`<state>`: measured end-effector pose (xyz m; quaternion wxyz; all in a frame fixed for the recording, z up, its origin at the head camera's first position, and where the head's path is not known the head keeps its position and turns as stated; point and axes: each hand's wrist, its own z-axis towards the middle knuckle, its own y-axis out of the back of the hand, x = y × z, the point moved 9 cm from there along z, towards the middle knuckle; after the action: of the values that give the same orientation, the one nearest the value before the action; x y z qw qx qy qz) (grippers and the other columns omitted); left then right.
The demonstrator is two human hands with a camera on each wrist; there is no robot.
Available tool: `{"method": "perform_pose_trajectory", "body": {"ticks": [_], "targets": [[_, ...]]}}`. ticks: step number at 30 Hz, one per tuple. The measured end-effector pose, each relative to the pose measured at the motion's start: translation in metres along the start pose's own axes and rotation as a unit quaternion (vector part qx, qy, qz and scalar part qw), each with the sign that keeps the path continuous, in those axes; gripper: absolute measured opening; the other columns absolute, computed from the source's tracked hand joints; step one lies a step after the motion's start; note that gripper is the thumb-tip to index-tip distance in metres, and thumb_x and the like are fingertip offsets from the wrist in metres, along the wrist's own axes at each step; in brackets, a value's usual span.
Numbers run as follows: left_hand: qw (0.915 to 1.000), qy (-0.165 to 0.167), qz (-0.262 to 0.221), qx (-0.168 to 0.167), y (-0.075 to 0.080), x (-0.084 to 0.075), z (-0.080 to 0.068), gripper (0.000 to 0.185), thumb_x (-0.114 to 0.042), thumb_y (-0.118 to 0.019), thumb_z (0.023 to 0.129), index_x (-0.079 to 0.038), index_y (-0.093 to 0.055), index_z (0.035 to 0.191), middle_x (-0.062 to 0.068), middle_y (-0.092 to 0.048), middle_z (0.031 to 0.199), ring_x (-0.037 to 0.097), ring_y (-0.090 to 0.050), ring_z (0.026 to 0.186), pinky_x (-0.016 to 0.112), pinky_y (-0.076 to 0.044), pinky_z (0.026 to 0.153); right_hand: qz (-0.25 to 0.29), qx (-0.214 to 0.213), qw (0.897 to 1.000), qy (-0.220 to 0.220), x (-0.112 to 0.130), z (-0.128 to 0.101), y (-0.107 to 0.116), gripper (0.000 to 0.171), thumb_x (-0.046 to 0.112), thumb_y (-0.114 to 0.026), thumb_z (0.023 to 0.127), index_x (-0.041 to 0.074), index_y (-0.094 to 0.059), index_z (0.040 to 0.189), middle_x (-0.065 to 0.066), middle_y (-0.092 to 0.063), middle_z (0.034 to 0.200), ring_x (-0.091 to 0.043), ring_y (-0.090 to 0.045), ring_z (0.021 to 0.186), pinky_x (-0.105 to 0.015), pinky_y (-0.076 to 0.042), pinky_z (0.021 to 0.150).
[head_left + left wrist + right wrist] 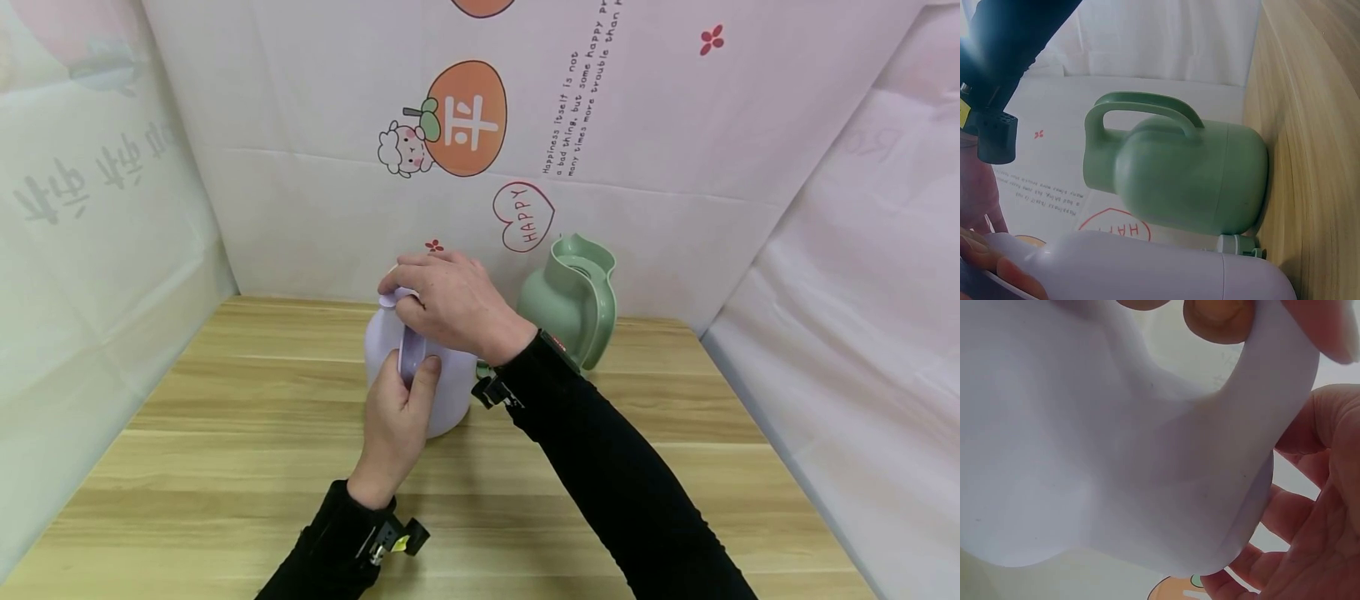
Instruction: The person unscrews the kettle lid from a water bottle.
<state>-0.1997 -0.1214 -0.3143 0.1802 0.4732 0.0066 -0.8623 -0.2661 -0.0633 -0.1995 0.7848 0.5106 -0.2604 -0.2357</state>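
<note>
A lavender plastic jug (381, 346) stands upright on the wooden table (225, 433). My left hand (396, 417) grips its handle from the near side, thumb pressed against the handle. My right hand (450, 300) is curled over the jug's top and hides the lid and spout. In the right wrist view the lavender jug (1085, 456) fills the frame, with my right hand's palm (1322, 512) cupped close round its rim. The left wrist view shows the lavender jug's side (1147, 269) with fingertips (1016, 275) on it.
A pale green jug (573, 300) with a handle stands just behind and to the right, near the back wall; it also shows in the left wrist view (1197, 181). A small white and green object (1238, 245) lies between the jugs. Printed cloth walls close off three sides.
</note>
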Motion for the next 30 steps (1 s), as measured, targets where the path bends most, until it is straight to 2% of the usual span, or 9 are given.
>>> {"method": "perform_pose_trajectory", "body": {"ticks": [8,16,20,22,24,27,30], "targets": [[1.0000,0.003,-0.002,0.003,0.0001,-0.0004,0.0001,0.021,-0.022,-0.057,0.108,0.000,-0.057,0.108,0.006,-0.053,0.085,0.019,-0.054,0.077,0.029,-0.042,0.064,0.012,-0.003,1.000,0.015,0.0013,0.0001,0.0012,0.034,0.012,-0.048,0.098,0.027,-0.076,0.112,0.016,-0.069,0.119,-0.007,-0.049,0.143,-0.039,-0.035,0.119],[1.0000,0.001,-0.005,0.004,-0.0002,0.0003,0.0000,0.022,-0.021,-0.056,0.108,0.000,-0.057,0.110,0.008,-0.055,0.087,0.019,-0.056,0.079,0.029,-0.043,0.065,0.027,-0.001,0.999,0.026,0.0021,0.0001,0.0008,0.033,0.010,-0.048,0.098,0.024,-0.075,0.110,0.012,-0.070,0.124,-0.007,-0.050,0.143,-0.035,-0.033,0.120],[1.0000,0.002,-0.007,0.003,-0.0002,0.0011,0.0002,0.021,-0.021,-0.057,0.108,0.000,-0.057,0.108,0.007,-0.055,0.086,0.019,-0.055,0.078,0.029,-0.043,0.065,0.029,0.000,0.999,0.033,0.0027,0.0006,0.0006,0.032,0.009,-0.048,0.097,0.024,-0.075,0.108,0.014,-0.067,0.112,-0.007,-0.059,0.127,-0.032,-0.037,0.114],[1.0000,0.001,-0.007,0.002,-0.0002,0.0014,0.0001,0.021,-0.021,-0.057,0.108,-0.001,-0.057,0.107,0.006,-0.052,0.084,0.019,-0.053,0.076,0.029,-0.041,0.064,0.032,0.001,0.999,0.036,0.0028,0.0004,0.0005,0.032,0.009,-0.049,0.096,0.023,-0.075,0.108,0.014,-0.066,0.110,-0.007,-0.060,0.117,-0.031,-0.038,0.112],[1.0000,0.000,-0.006,0.001,-0.0002,0.0017,0.0001,0.020,-0.021,-0.057,0.108,-0.001,-0.057,0.106,0.006,-0.052,0.083,0.019,-0.053,0.076,0.028,-0.041,0.064,0.034,0.002,0.999,0.039,0.0027,0.0000,0.0004,0.032,0.009,-0.048,0.097,0.023,-0.074,0.108,0.013,-0.066,0.112,-0.007,-0.060,0.115,-0.031,-0.038,0.112],[1.0000,-0.001,-0.006,0.000,-0.0003,0.0016,0.0000,0.021,-0.021,-0.057,0.108,-0.001,-0.057,0.107,0.006,-0.053,0.084,0.019,-0.054,0.077,0.029,-0.042,0.064,0.039,0.005,0.998,0.043,0.0020,-0.0007,-0.0002,0.032,0.009,-0.048,0.099,0.020,-0.074,0.114,0.010,-0.069,0.120,-0.009,-0.057,0.131,-0.031,-0.033,0.119],[1.0000,-0.002,-0.004,-0.002,-0.0002,0.0010,0.0000,0.021,-0.021,-0.057,0.108,0.000,-0.058,0.109,0.007,-0.055,0.085,0.019,-0.056,0.079,0.029,-0.043,0.065,0.051,0.000,0.998,0.041,0.0011,-0.0014,0.0008,0.034,0.008,-0.047,0.101,0.016,-0.071,0.123,0.006,-0.070,0.126,-0.012,-0.057,0.132,-0.033,-0.033,0.120]]}}
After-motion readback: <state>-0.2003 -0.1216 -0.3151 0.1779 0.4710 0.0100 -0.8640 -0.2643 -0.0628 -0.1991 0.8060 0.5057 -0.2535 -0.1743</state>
